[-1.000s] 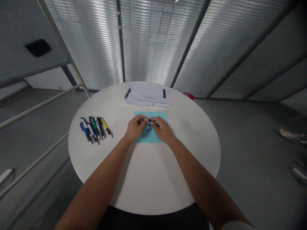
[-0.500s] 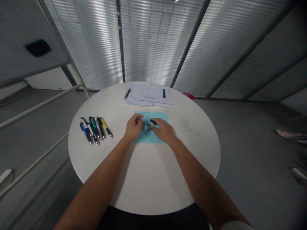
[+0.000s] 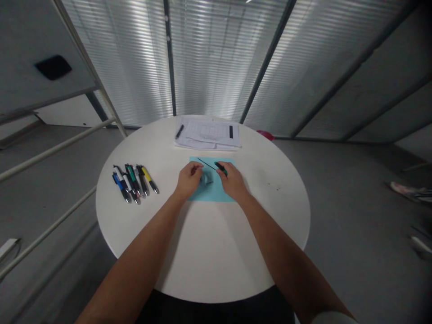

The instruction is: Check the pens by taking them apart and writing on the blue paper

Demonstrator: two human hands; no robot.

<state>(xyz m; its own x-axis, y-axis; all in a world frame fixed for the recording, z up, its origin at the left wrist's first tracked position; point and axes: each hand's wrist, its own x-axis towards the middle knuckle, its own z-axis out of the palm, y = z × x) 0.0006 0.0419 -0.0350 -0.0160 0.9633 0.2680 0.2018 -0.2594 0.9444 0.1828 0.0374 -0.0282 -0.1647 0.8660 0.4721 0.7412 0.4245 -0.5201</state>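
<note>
Both my hands rest over a light blue sheet [image 3: 212, 192] in the middle of a round white table [image 3: 202, 252]. My right hand [image 3: 232, 182] pinches a green and black pen barrel [image 3: 221, 168], from which a thin dark refill [image 3: 205, 163] sticks out toward the upper left. My left hand [image 3: 189, 179] is closed in a pinch, holding a small part too tiny to name. A small grey piece [image 3: 206, 178] lies on the blue sheet between the two hands.
Several pens [image 3: 133, 182] in blue, white, green, black and yellow lie in a row at the table's left. A stack of printed papers [image 3: 209, 133] with a black pen [image 3: 179, 131] on it lies at the far edge. A metal railing [image 3: 57, 144] runs at left.
The hands have pulled apart. The pen has come apart: my right hand now holds the barrel with the thin refill exposed, and my left hand has drawn back with a small part.
</note>
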